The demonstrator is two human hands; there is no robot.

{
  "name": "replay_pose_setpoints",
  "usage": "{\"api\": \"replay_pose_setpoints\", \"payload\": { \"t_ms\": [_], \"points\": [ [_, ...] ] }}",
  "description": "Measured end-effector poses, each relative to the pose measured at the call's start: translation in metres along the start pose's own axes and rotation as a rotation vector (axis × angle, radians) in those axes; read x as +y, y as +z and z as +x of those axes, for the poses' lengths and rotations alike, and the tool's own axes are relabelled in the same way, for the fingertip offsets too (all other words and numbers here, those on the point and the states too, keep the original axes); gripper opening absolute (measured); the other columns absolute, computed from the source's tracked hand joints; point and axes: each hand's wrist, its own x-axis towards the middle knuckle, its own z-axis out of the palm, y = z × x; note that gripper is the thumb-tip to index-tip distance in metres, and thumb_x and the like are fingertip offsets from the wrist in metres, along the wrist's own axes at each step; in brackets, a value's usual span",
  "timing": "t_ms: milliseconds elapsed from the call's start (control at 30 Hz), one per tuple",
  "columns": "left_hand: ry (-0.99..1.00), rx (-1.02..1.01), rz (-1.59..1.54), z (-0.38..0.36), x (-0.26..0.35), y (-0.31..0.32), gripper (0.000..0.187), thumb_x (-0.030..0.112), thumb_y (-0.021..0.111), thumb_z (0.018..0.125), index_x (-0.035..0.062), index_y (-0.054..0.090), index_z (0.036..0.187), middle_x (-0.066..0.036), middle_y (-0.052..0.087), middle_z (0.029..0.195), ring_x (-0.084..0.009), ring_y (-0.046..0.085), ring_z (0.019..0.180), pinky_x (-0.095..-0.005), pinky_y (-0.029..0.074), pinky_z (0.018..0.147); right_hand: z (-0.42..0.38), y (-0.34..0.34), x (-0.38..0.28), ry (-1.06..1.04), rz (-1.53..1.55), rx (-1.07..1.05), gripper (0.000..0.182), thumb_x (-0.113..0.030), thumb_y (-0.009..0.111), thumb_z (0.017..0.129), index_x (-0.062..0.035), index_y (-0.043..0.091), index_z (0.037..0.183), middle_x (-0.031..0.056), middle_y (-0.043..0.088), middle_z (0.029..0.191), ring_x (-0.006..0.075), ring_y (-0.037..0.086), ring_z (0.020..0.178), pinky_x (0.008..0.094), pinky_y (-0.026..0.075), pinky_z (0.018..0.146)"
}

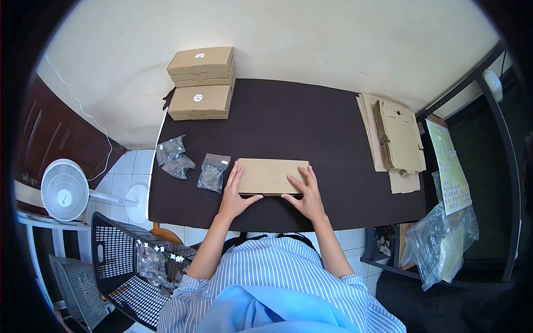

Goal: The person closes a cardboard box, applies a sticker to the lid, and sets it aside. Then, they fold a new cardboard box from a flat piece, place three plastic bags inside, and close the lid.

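The fingers of the left hand (234,201) and the right hand (308,201) were spread wide, thumbs well parted along the near edge of one cardboard box (269,175); neither hand was closed round it; the box lay flat between them, near the table's (311,119) six o'clock edge, seemingly framed from both sides to keep it square. With twelve at the wall, one clear bag (212,176) of coils lay at nine, just beside the left hand; two more bags (172,149) overlapped farther out, probably within easy reach; stacked boxes (199,106) stood at eleven in two piles, two round stickers visible, presumably piled to save room, full count not determinable; flat cardboard (402,141) lay layered between two and three, pieces uncountable; one fan (64,190) stood at nine, beyond the table.
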Motion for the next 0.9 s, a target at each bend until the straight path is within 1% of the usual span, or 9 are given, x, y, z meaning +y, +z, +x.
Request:
{"api": "replay_pose_setpoints", "payload": {
  "t_ms": [67, 267, 900],
  "points": [
    [0.02, 0.022, -0.017, -0.0003, -0.0026, 0.0028, 0.094, 0.021, 0.085, 0.055, 0.0023, 0.037, 0.133, -0.019, 0.023, 0.146, -0.0326, 0.03, 0.132, -0.0401, 0.032, 0.105, 0.0, -0.0004, -0.0008, -0.001, 0.002, 0.003, 0.054, -0.038, 0.075, 0.068, -0.0151, 0.062, 0.115, 0.0157, 0.038, 0.136, 0.037, 0.023, 0.134, 0.0462, 0.032, 0.104],
    [0.016, 0.027, -0.028, -0.0008, -0.0025, 0.0041, 0.095, 0.017, 0.086, 0.053, 0.0025, 0.036, 0.133, -0.019, 0.023, 0.146, -0.0331, 0.03, 0.132, -0.0401, 0.032, 0.105, 0.0003, -0.0011, -0.0019, 0.004, 0.025, 0.007, 0.054, -0.036, 0.076, 0.067, -0.0147, 0.063, 0.114, 0.0158, 0.037, 0.137, 0.0372, 0.023, 0.134, 0.0464, 0.032, 0.104],
    [0.011, 0.037, -0.051, -0.0006, 0.0013, 0.0047, 0.095, 0.017, 0.085, 0.054, 0.005, 0.035, 0.133, -0.02, 0.022, 0.146, -0.0341, 0.028, 0.133, -0.0415, 0.03, 0.106, -0.0001, 0.003, -0.0011, -0.006, 0.014, 0.05, 0.05, -0.033, 0.077, 0.066, -0.0142, 0.064, 0.111, 0.0162, 0.038, 0.135, 0.0381, 0.026, 0.132, 0.0463, 0.033, 0.103]
  ]
}}
